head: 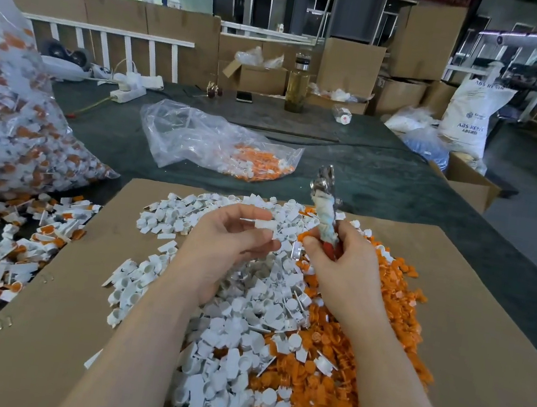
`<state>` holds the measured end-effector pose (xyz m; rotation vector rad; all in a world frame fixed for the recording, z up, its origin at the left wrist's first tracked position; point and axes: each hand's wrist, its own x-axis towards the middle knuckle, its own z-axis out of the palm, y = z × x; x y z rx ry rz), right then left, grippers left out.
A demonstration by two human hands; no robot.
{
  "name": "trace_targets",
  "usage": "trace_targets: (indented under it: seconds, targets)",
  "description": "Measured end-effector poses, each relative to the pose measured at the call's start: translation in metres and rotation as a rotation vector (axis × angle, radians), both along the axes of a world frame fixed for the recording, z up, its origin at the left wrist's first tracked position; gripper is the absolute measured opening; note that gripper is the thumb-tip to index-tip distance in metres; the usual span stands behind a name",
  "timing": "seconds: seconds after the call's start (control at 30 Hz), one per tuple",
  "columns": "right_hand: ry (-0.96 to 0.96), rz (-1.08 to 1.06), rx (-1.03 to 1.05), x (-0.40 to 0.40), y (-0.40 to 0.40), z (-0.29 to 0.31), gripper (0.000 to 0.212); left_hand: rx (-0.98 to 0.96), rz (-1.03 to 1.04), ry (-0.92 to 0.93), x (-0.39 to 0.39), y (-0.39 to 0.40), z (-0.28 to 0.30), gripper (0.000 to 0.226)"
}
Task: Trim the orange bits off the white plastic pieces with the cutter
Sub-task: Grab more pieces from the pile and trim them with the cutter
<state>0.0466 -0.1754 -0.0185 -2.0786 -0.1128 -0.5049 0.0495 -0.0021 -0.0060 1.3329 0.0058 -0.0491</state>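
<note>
Hands: L (pixel 231 236) 1 pc (pixel 264 224), R (pixel 337 265) 1 cutter (pixel 324 204)

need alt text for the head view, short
A person's left hand pinches a white plastic piece while the right hand grips a cloth-wrapped cutter above heaps of white pieces and orange bits on cardboard.

A factory floor is indicated by stacked cardboard boxes (pixel 424 42), an ABS resin sack (pixel 469 114) and steel columns (pixel 356 7).
</note>
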Motion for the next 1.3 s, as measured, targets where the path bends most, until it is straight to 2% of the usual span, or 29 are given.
trace_targets:
  seconds: [0.13,0.3,0.47,0.57,0.73,0.83,0.97,1.3]
  targets:
    - [-0.003,0.03,0.089,-0.002,0.001,0.002,0.011,-0.023,-0.017,0.011,0.001,-0.003,-0.001,0.021]
    - [-0.008,0.027,0.074,-0.002,0.002,0.002,0.009,-0.014,-0.036,0.015,0.0,-0.007,0.0,0.024]
    - [-0.009,0.039,0.076,-0.003,0.003,0.001,0.009,0.085,0.034,-0.011,-0.001,-0.013,-0.001,0.002]
    - [-0.012,0.053,0.08,-0.002,0.004,0.001,0.008,0.133,0.051,-0.027,-0.001,-0.015,-0.003,0.009]
    - [-0.033,0.031,0.089,-0.003,0.005,-0.001,0.011,0.072,0.033,-0.038,0.0,-0.018,0.0,0.027]
    - [-0.041,0.02,0.1,-0.002,0.005,-0.001,0.011,-0.001,0.033,-0.023,-0.001,-0.021,0.0,0.024]
    - [-0.043,0.019,0.115,-0.002,0.006,-0.002,0.009,0.001,0.051,-0.036,-0.003,-0.025,-0.001,0.021]
    - [-0.071,0.002,0.15,-0.002,0.009,-0.001,0.009,0.188,0.217,-0.133,-0.006,-0.029,0.001,0.023]
